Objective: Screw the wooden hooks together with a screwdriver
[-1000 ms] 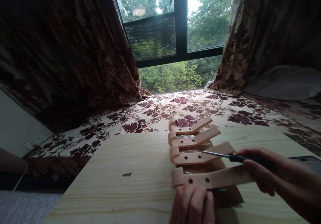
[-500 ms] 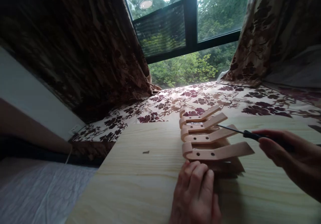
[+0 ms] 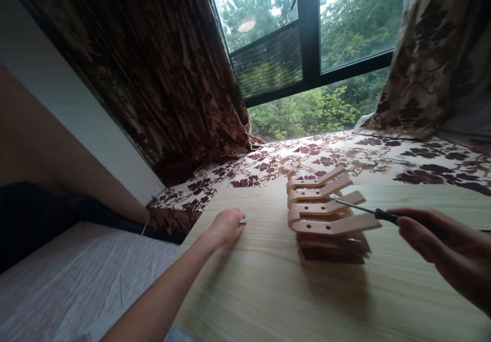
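Head view has us at a pale desk (image 3: 249, 275), where four wooden hooks (image 3: 318, 227) stand in a row near the far edge, right of the middle, above a darker brown piece (image 3: 330, 254). That much is set out; dark round holes show in the nearer hooks, but we cannot tell whether screws fill them. One small metal piece (image 3: 243, 223), likely a screw, is in no hook: our left hand (image 3: 226, 227) pinches it near the desk's left edge, towards the far left corner. Our right hand (image 3: 437, 237) has its fingers closed around the screwdriver (image 3: 379, 214), its tip by the second-nearest hook, contact unclear. We judge things part-way, with that metal piece not yet fitted.
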Demonstrator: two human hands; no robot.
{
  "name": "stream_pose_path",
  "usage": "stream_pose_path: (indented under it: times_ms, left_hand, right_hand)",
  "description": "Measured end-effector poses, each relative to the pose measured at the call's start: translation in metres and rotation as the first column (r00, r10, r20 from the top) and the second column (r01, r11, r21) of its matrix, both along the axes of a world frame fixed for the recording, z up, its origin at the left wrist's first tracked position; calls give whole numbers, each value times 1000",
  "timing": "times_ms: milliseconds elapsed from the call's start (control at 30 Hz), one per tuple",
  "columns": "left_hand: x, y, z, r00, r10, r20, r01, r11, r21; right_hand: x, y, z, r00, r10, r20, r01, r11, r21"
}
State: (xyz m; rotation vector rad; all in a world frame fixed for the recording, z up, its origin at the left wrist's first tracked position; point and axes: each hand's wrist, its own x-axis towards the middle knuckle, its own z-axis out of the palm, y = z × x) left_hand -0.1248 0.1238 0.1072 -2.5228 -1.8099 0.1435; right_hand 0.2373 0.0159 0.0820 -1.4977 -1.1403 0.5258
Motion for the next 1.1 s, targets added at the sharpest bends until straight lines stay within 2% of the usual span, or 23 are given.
stream_pose_path:
  times_ms: [100, 267, 400, 500, 600, 700, 767, 833, 933, 1100]
  left_hand:
    - [7, 5, 0, 997, 53, -58, -59, 994, -94]
    - [15, 11, -7, 987, 153, -49, -158, 978, -139]
    - [17, 14, -7, 976, 205, 78, -193, 971, -139]
    - [21, 11, 1, 947, 206, 245, -184, 977, -111]
    - [35, 0, 16, 880, 127, 458, -114, 992, -58]
    - [61, -18, 34, 760, -25, 650, 12, 1000, 24]
    - [81, -28, 44, 679, -120, 724, 111, 992, 60]
    - [98, -36, 50, 623, -201, 756, 196, 976, 97]
    - [117, -41, 51, 573, -305, 761, 270, 947, 176]
    - [127, -36, 39, 581, -474, 662, 332, 880, 339]
  right_hand:
    - [0, 2, -6, 999, 45, -3, -45, 999, 19]
    - [-2, 5, -11, 998, 60, -8, -59, 995, 75]
    - [-3, 5, -9, 1000, 26, -13, -25, 996, 87]
    - [-3, 5, -8, 999, 21, -37, -18, 996, 89]
    - [-3, 4, -8, 998, 44, -42, -40, 996, 84]
    - [-2, 4, -11, 998, 67, -19, -65, 995, 71]
    - [-2, 4, -13, 997, 74, 9, -74, 995, 70]
    - [-1, 5, -14, 996, 77, 35, -80, 993, 82]
    - [-1, 6, -14, 996, 78, 42, -82, 992, 94]
    - [0, 7, -13, 997, 73, 39, -77, 992, 104]
